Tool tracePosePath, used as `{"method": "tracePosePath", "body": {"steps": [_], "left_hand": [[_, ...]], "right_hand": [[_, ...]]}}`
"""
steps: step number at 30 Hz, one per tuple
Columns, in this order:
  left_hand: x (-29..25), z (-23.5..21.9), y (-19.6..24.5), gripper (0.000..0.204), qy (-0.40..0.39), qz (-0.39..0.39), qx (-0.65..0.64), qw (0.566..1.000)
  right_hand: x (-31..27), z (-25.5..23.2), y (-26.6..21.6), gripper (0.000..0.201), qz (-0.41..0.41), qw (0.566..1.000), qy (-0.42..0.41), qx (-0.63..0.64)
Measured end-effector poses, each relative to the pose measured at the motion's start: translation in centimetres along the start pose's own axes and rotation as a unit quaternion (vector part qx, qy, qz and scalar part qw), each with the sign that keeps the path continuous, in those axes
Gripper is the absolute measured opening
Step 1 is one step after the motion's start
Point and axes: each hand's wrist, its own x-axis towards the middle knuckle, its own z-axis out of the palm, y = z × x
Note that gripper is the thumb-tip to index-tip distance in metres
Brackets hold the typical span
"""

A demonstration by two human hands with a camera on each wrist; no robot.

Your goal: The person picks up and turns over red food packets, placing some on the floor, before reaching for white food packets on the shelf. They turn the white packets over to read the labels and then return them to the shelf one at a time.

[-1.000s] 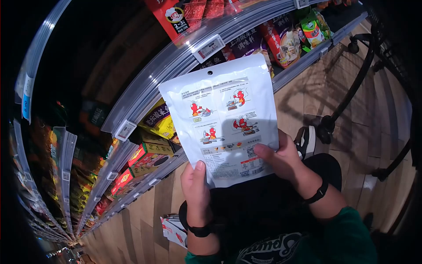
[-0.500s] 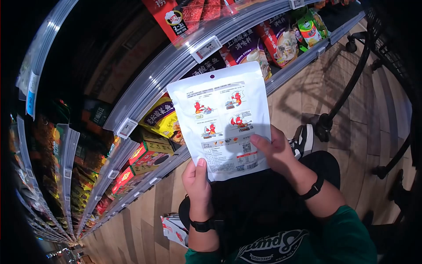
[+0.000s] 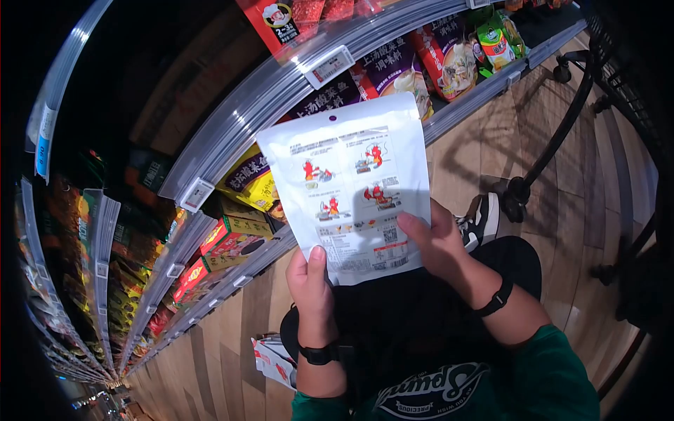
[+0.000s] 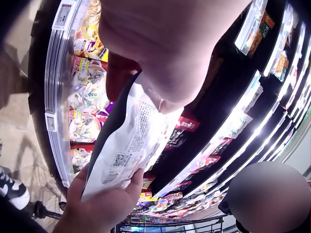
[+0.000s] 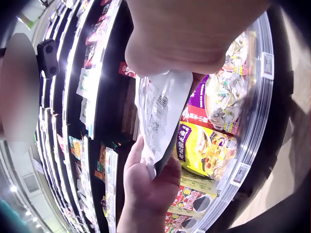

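Note:
A white seasoning pouch (image 3: 351, 182) is held up in front of the body, its printed back facing the head camera. The print shows red cartoon figures cooking, a QR code and a barcode, and a small hang hole pierces the top edge. My left hand (image 3: 311, 284) grips the lower left edge, thumb on the printed face. On the lower right side my right hand (image 3: 441, 242) pinches the pouch, its thumb lying over the print near the QR code. Both hands' other fingers are behind the pouch in the head view. In the right wrist view the pouch (image 5: 165, 111) appears edge-on.
Shelves with price tags (image 3: 330, 67) curve round the front and left. They hold purple soup-seasoning packs (image 3: 393, 74), a yellow pack (image 3: 253, 182) and red-green boxes (image 3: 235, 242). A wheeled black cart (image 3: 562, 133) stands at right. A white-and-red packet (image 3: 274, 361) is low beside the body.
The pouch and both hands have shifted slightly up and left in the head view over the last half second. Both hands keep their hold on it.

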Motion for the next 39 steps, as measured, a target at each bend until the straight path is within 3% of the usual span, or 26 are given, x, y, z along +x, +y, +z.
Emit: {"method": "tracePosePath", "body": {"steps": [2, 6, 9, 11, 27, 32, 39], "left_hand": [[0.03, 0.22, 0.48, 0.035, -0.017, -0.016, 0.008, 1.000], [-0.07, 0.24, 0.86, 0.044, -0.046, -0.046, 0.032, 0.997], [0.00, 0.40, 0.92, 0.044, -0.039, -0.053, 0.037, 0.997], [-0.05, 0.51, 0.89, 0.044, -0.036, -0.051, 0.036, 0.997], [-0.02, 0.61, 0.98, 0.057, -0.083, -0.065, 0.027, 0.994], [0.00, 0.66, 1.00, 0.057, -0.083, -0.061, 0.028, 0.994], [-0.22, 0.12, 0.43, 0.055, -0.058, -0.059, 0.003, 0.997]], "right_hand": [[0.15, 0.40, 0.23, 0.035, 0.004, 0.998, 0.037, 0.059], [0.57, 0.19, 0.18, 0.032, 0.027, 0.997, 0.043, 0.056], [0.56, 0.08, -0.16, 0.034, 0.026, 0.997, 0.037, 0.060], [0.54, -0.01, -0.24, 0.036, -0.006, 1.000, 0.017, -0.001], [0.85, 0.01, -0.19, 0.036, 0.003, 0.999, 0.020, 0.039], [0.88, -0.19, -0.09, 0.043, 0.016, 1.000, 0.006, 0.014], [0.77, -0.05, 0.20, 0.038, -0.003, 1.000, 0.014, 0.027]]}}
